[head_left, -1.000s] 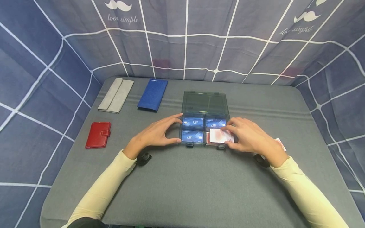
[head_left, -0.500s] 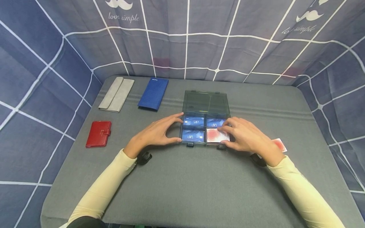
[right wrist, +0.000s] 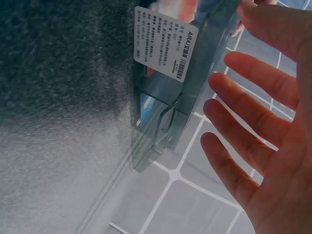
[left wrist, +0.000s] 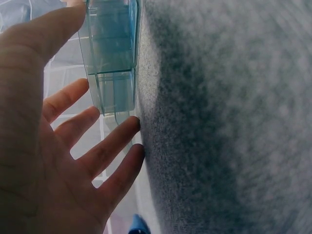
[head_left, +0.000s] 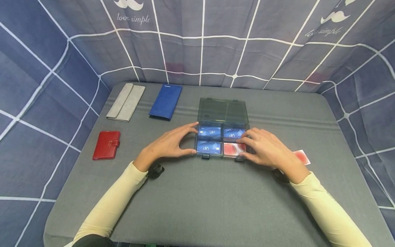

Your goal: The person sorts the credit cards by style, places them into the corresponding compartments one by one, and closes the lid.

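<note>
A clear dark plastic box (head_left: 223,110) stands on the table with its lid folded back. Blue VIP cards (head_left: 208,147) fill three of its compartments, and a red-and-white card (head_left: 234,149) lies in the near right one. My left hand (head_left: 166,143) is at the box's left side, fingers extended, thumb at the front corner and index fingertip near the back one. Over the box's right side is my right hand (head_left: 266,146), its thumb and index fingertips at the near right compartment, nothing pinched between them. In the right wrist view its other fingers (right wrist: 243,102) spread beside the labelled wall.
Another red-and-white card (head_left: 302,156) lies on the table by my right wrist. To the left are a red wallet with a strap (head_left: 106,145), a beige folded case (head_left: 126,102) and a blue folder (head_left: 166,102). A grid-patterned curtain (head_left: 216,51) surrounds the table's back and sides.
The red-and-white card in my right hand has gone down into the near right compartment, and the fingers have let go of it. My left hand has stayed at the box's left side.
</note>
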The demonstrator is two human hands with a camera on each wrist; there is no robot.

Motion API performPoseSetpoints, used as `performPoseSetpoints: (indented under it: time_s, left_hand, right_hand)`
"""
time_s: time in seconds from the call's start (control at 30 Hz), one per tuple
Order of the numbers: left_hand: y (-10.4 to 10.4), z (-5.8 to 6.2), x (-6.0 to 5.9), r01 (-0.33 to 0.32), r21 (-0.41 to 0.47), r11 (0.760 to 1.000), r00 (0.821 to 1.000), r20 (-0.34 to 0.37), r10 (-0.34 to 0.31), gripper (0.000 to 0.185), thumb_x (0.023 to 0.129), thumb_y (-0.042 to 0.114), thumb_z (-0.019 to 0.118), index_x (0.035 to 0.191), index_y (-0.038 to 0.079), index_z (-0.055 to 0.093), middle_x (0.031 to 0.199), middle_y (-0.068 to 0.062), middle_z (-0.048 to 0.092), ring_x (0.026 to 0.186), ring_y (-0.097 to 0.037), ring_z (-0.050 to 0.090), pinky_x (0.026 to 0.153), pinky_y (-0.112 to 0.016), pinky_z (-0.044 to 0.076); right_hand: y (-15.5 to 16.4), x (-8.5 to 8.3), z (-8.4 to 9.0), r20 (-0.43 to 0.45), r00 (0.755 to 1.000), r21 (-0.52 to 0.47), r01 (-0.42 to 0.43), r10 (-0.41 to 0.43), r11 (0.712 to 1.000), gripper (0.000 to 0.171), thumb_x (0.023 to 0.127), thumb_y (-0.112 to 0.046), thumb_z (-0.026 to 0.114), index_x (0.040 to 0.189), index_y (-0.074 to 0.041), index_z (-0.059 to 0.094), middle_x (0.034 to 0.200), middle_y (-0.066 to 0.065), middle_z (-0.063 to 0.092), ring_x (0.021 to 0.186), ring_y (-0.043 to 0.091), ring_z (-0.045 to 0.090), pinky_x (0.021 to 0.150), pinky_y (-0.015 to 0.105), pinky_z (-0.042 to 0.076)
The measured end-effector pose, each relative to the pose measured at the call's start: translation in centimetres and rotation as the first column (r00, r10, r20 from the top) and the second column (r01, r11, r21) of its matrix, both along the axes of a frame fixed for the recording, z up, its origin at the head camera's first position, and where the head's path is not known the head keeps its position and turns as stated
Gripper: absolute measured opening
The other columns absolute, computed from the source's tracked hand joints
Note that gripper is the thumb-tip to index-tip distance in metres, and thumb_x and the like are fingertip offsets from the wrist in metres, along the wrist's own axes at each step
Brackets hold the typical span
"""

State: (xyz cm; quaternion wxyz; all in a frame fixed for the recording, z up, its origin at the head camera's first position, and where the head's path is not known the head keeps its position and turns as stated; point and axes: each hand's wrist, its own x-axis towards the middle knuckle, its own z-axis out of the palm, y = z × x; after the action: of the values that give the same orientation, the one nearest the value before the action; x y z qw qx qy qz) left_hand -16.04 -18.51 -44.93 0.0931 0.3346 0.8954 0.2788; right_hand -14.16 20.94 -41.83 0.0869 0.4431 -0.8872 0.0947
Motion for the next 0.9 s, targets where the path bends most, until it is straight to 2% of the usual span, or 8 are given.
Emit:
performPoseSetpoints:
  time_s: [0.13,0.37,0.7,0.83,0.9]
  left_hand:
    - [0.1,0.0,0.0,0.003,0.0,1.0,1.0,-0.003,-0.003,0.075,0.095,0.06,0.078,0.153,0.019,0.056,0.177,0.011,0.027,0.159,-0.022,0.036,0.121,-0.058,0.039]
    - [0.1,0.0,0.0,0.009,0.0,1.0,1.0,-0.001,-0.009,0.075,0.095,0.06,0.077,0.154,0.019,0.055,0.177,0.009,0.027,0.159,-0.023,0.036,0.121,-0.058,0.04]
    - [0.0,-0.1,-0.1,0.011,0.007,1.0,1.0,-0.006,-0.011,0.074,0.095,0.058,0.078,0.153,0.018,0.056,0.177,0.005,0.029,0.159,-0.023,0.036,0.122,-0.057,0.039]
    - [0.0,0.0,0.0,0.009,0.005,1.0,1.0,-0.008,-0.009,0.074,0.095,0.058,0.078,0.153,0.017,0.056,0.177,0.007,0.027,0.159,-0.024,0.037,0.121,-0.057,0.039]
    - [0.1,0.0,0.0,0.01,0.005,1.0,1.0,-0.009,-0.01,0.074,0.095,0.058,0.078,0.153,0.017,0.056,0.177,0.007,0.028,0.159,-0.024,0.037,0.121,-0.057,0.039]
  right_hand:
    - [0.9,0.3,0.1,0.005,1.0,-0.008,0.027,-0.027,1.0,0.041,0.087,-0.029,0.088,0.123,-0.015,0.077,0.115,0.004,0.072,0.107,0.029,0.068,0.086,0.052,0.057]
    - [3.8,1.0,0.2,0.026,0.991,-0.023,0.134,-0.134,0.991,0.047,0.086,-0.032,0.089,0.127,-0.013,0.076,0.113,0.007,0.073,0.101,0.033,0.072,0.081,0.056,0.058]
    - [8.7,2.1,-0.1,0.098,0.951,-0.028,0.298,-0.294,0.954,0.053,0.084,-0.027,0.093,0.132,-0.013,0.075,0.122,0.011,0.074,0.112,0.037,0.071,0.08,0.061,0.057]
    - [10.8,2.2,-0.5,0.143,0.94,-0.025,0.315,-0.308,0.949,0.055,0.081,-0.024,0.095,0.131,-0.012,0.074,0.122,0.012,0.073,0.099,0.03,0.073,0.08,0.058,0.056]
    - [11.8,2.3,-0.7,0.17,0.934,-0.025,0.322,-0.313,0.946,0.055,0.081,-0.022,0.095,0.131,-0.011,0.075,0.122,0.012,0.073,0.099,0.028,0.072,0.083,0.056,0.055]
